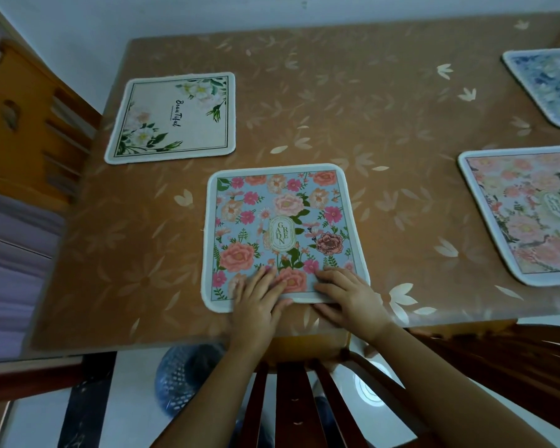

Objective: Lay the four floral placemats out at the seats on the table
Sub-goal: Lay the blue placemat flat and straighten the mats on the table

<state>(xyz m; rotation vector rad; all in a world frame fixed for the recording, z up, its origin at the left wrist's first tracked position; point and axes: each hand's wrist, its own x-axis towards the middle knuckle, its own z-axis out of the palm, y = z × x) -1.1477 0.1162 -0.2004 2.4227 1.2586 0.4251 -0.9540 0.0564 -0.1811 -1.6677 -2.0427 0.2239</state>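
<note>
Garden placemat: blue ground with pink and peach flowers and a gold "GARDEN" oval at its middle; lies flat on the table at 6 o'clock, its near edge just short of the table's near edge.
Left hand: palm down on the near edge of the Garden placemat, fingers spread flat on the print, thumb along the white border; it presses rather than grips.
Right hand: at the same near edge toward its right corner, fingers flat on top and the thumb below the border, so the edge sits lightly pinched between them.
Cream placemat: white blooms, green leaves and the word "Beautiful"; flat at 10 o'clock, near the table's left edge.
Pale pink placemat: faded pink flowers, flat at 3 o'clock, cut off by the frame's right side.
Blue placemat: blue and white pattern, flat at 2 o'clock, only partly in view.
Table: brown cover printed with pale petals; all 4 mats lie well apart on it.
Near chair: dark slatted back at 6 o'clock, under the forearms.
Left chair: orange wood, at 9 o'clock beside the table.
</note>
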